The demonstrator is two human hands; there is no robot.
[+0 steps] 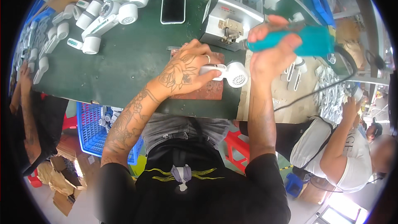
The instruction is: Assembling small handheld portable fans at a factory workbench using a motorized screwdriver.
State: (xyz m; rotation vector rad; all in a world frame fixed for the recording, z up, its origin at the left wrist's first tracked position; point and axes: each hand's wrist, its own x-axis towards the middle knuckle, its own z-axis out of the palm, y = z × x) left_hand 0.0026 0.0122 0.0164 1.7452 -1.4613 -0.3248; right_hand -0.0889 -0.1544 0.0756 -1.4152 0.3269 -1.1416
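Observation:
My left hand point(184, 69) is closed around the handle of a small white handheld fan point(237, 74), pinning it down on a reddish-brown pad point(197, 95). The fan's round, grilled head sticks out to the right past the pad's edge. In my right hand point(275, 52) is a teal electric screwdriver point(313, 40), slightly blurred and held off the table, above and to the right of the fan. Its tip points left, in front of a silver-grey benchtop machine point(217, 27). A black cable point(315, 93) trails from its back end.
Several white fans point(91, 44) lie at the far left, near a phone point(173, 6). Right of the pad, cardboard point(248, 108) carries more white parts point(297, 79). A blue basket point(89, 130) stands below the table edge. Co-workers sit left and right point(327, 153).

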